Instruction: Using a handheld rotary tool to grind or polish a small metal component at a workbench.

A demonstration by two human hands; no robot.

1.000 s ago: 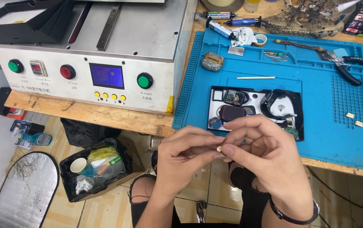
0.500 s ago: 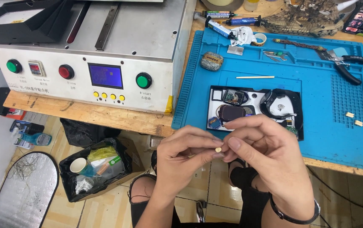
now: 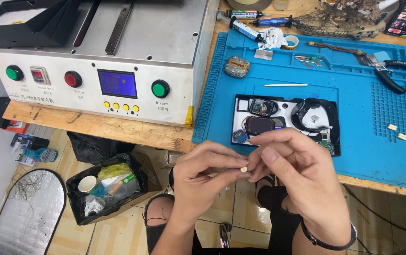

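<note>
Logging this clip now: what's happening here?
A person at a wooden workbench pinches a tiny pale piece between the left hand and right hand, held in front of the bench edge. On the blue work mat a black tray holds disassembled smartwatch parts.

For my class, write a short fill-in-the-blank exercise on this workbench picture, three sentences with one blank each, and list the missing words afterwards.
1. The left hand and the right hand together pinch a small pale ____ piece between their fingertips.
2. The black parts tray lies on a silicone work mat whose colour is ____.
3. On the front of the grey machine, the button between its two green buttons is ____.

Missing words: cylindrical; blue; red
</note>
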